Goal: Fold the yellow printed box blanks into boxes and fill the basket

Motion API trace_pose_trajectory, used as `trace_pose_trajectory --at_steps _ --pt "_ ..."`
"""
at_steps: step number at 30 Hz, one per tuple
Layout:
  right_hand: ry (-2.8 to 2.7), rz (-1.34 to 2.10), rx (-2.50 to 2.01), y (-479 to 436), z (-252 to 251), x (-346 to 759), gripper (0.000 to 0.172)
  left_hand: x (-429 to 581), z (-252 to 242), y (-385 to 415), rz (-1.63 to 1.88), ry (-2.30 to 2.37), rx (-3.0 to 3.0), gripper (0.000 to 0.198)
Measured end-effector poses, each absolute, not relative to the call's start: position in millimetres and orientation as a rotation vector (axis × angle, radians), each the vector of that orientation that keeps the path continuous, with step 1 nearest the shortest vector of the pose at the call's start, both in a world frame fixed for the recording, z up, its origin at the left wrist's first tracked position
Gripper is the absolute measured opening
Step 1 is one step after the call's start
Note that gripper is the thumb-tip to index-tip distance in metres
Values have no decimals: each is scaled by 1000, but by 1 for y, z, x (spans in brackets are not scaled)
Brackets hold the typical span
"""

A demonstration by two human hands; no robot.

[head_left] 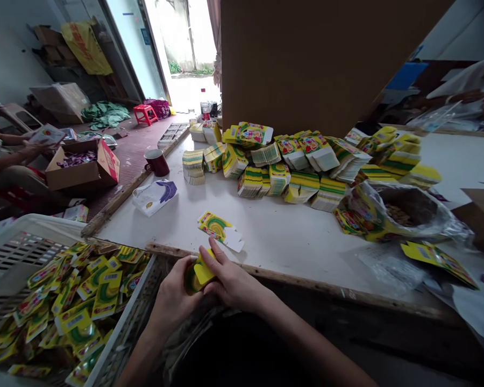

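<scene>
Between my two hands is a small yellow-green box [204, 272], held just in front of the table's near edge. My left hand [176, 287] wraps round its left side. On the right side, my right hand [228, 277] has its fingers and thumb pressed against the box. A flat, unfolded yellow-green carton [221, 230] with white flaps lies on the white table [278, 236], just beyond my hands. Farther back, stacks of flat cartons [292, 185] stand in rows and piles.
A white basket [123, 322] at the left holds many yellow-green boxes. On the table are a dark red mug [157, 163], a printed white packet [155, 197] and an open plastic bag [403, 212] of small brown pieces. People sit at both sides; an open carton [83, 166] stands at left.
</scene>
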State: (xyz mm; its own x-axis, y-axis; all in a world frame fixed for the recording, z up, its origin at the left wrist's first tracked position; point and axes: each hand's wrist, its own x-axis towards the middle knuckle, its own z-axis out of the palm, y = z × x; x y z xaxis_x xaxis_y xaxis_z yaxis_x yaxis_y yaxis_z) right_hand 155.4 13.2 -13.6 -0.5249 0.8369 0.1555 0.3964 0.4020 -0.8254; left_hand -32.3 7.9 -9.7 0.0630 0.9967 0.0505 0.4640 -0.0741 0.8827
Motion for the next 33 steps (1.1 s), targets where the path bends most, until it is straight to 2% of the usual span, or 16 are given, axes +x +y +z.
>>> trace_pose_trajectory --at_steps 5,10,11,16,17,19,21,23,25,27,30,33 --pt "-2119 987 -1081 16 0 168 26 -34 -6 6 861 1456 1659 49" --pt "-2149 1034 -998 19 12 173 14 -31 -3 5 834 1429 1662 51" --pt "-2101 1027 -1021 18 11 170 17 -30 -2 5 860 1452 1667 53" --pt "-1856 1009 -1136 14 -4 149 65 -30 -3 6 888 1519 1623 53" --pt "-1853 1002 -1167 18 -7 147 68 -32 -3 7 923 1517 1551 52" --pt "-1851 931 -1334 30 -10 148 55 -39 -3 13 1197 1524 1270 53" --pt "-1829 798 -1575 48 -13 153 31 -50 -2 20 1624 1447 834 54" --pt "-1792 699 -1747 68 -18 158 23 -63 -1 27 1857 1268 423 58" --pt "-1768 657 -1873 85 -24 160 26 -71 -2 31 1834 1180 156 57" --pt "-1757 644 -1970 95 -30 158 29 -74 -3 32 1752 1178 52 47" --pt "-1756 651 -2027 100 -38 151 29 -70 -8 34 1692 1186 85 28" --pt "-1755 655 -1985 97 -42 146 26 -60 -13 34 1599 1205 149 20"
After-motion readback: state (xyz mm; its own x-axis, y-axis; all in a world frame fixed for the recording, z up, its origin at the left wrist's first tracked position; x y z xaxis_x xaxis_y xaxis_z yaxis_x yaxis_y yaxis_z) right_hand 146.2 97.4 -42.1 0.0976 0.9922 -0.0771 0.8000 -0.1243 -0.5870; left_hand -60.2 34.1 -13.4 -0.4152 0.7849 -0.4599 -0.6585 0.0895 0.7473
